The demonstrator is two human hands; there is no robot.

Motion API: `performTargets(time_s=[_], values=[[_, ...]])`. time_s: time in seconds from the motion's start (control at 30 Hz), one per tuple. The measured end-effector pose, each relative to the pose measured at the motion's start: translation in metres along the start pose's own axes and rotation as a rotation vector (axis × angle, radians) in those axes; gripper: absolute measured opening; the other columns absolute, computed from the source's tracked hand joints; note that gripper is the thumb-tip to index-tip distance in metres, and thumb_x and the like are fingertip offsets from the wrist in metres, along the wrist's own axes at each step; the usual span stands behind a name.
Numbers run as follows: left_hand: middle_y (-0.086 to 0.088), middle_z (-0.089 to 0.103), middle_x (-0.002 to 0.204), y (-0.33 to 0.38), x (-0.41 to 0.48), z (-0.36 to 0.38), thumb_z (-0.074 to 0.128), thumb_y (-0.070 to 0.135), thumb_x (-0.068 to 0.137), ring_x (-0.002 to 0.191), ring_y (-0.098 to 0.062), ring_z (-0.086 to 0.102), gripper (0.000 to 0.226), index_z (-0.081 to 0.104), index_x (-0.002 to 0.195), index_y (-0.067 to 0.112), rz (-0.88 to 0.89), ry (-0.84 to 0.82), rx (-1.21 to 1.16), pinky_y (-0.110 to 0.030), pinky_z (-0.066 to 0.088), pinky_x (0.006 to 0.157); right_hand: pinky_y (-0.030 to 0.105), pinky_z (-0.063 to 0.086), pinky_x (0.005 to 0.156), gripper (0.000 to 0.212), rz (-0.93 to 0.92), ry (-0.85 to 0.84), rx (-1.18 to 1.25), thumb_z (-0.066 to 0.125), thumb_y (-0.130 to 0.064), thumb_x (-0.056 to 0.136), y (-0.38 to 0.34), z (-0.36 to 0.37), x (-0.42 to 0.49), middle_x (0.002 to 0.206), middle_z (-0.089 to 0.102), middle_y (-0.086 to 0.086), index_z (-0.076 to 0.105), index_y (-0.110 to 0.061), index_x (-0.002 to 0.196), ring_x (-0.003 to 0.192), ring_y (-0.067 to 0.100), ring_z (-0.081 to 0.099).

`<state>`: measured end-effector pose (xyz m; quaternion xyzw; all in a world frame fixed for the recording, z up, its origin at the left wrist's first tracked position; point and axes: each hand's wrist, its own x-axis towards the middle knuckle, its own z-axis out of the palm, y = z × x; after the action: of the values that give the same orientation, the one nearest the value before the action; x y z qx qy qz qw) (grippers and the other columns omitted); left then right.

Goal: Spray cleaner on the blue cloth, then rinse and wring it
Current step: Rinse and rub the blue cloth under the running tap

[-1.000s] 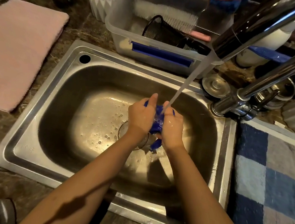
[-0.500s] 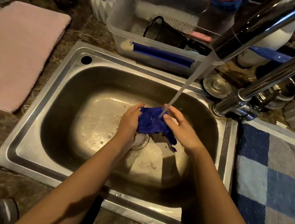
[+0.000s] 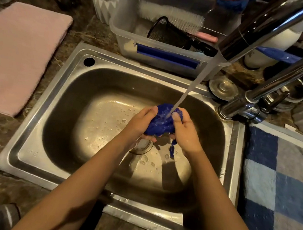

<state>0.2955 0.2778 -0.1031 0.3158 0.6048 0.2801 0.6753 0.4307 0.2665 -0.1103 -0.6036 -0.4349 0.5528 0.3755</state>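
The blue cloth [image 3: 160, 124] is bunched up, wet, and held over the steel sink [image 3: 54, 124] under a running stream of water [image 3: 191, 85] from the chrome faucet [image 3: 260, 29]. My left hand [image 3: 139, 124] grips its left side, thumb on top. My right hand [image 3: 186, 131] grips its right side. A thin tail of the cloth dangles below my right hand. The water lands on the cloth between my thumbs. No spray bottle shows clearly.
A pink towel [image 3: 18, 53] lies left of the sink, a blue checked towel [image 3: 276, 190] right of it. Behind the sink stands a clear plastic bin [image 3: 164, 42] with a brush and black mesh cup, a white vase [image 3: 105, 2] and a white bottle [image 3: 274, 43]. The drain [image 3: 142, 147] sits under my left wrist.
The hands pulled the cloth apart half a second ago and have now bunched it together again, shifted slightly right under the stream.
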Motion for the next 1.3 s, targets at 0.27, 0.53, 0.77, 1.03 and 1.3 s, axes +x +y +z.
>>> performTargets(time_s=[0.27, 0.53, 0.77, 1.03, 1.3], values=[[-0.002, 0.06, 0.115, -0.015, -0.011, 0.007, 0.062, 0.009, 0.087, 0.102, -0.02, 0.064, 0.042, 0.048, 0.124, 0.022, 0.112, -0.014, -0.159, -0.035, 0.057, 0.082, 0.03, 0.05, 0.076, 0.032, 0.016, 0.161, -0.315, 0.031, -0.031, 0.101, 0.007, -0.006, 0.004, 0.09, 0.063, 0.009, 0.056, -0.012, 0.104, 0.082, 0.017, 0.061], [-0.005, 0.059, 0.12, -0.019, -0.014, -0.004, 0.046, -0.018, 0.075, 0.104, -0.024, 0.061, 0.069, 0.051, 0.126, 0.028, 0.106, -0.047, -0.32, -0.041, 0.053, 0.087, 0.032, 0.053, 0.089, 0.038, -0.022, -0.217, -0.155, 0.053, -0.034, 0.092, -0.001, -0.008, 0.006, 0.124, 0.053, -0.004, 0.041, -0.046, 0.126, 0.107, 0.012, 0.059], [-0.003, 0.07, 0.092, -0.004, -0.011, 0.014, 0.047, 0.04, 0.093, 0.084, -0.02, 0.067, 0.021, 0.058, 0.096, 0.023, -0.057, 0.01, -0.393, -0.035, 0.057, 0.074, 0.028, 0.05, 0.066, 0.019, 0.035, 0.148, 0.041, 0.042, -0.033, 0.098, -0.004, 0.018, 0.004, 0.087, 0.058, 0.004, 0.053, -0.019, 0.092, 0.08, 0.02, 0.059], [-0.002, 0.062, 0.093, 0.004, -0.009, 0.012, 0.044, 0.027, 0.095, 0.08, -0.019, 0.061, 0.017, 0.058, 0.101, 0.018, -0.106, 0.062, -0.253, -0.04, 0.056, 0.069, 0.049, 0.053, 0.075, 0.023, -0.06, 0.221, -0.397, 0.036, -0.036, 0.098, 0.006, 0.008, 0.009, 0.091, 0.06, 0.005, 0.053, -0.021, 0.096, 0.081, 0.022, 0.059], [-0.007, 0.064, 0.074, -0.006, 0.017, 0.013, 0.055, 0.048, 0.088, 0.065, -0.019, 0.065, 0.04, 0.063, 0.087, 0.01, -0.332, 0.028, -0.484, -0.032, 0.053, 0.06, 0.022, 0.05, 0.082, 0.019, -0.112, 0.119, -0.331, 0.052, -0.038, 0.091, -0.009, 0.038, -0.03, 0.109, 0.053, -0.003, 0.055, -0.025, 0.106, 0.097, 0.011, 0.054]])
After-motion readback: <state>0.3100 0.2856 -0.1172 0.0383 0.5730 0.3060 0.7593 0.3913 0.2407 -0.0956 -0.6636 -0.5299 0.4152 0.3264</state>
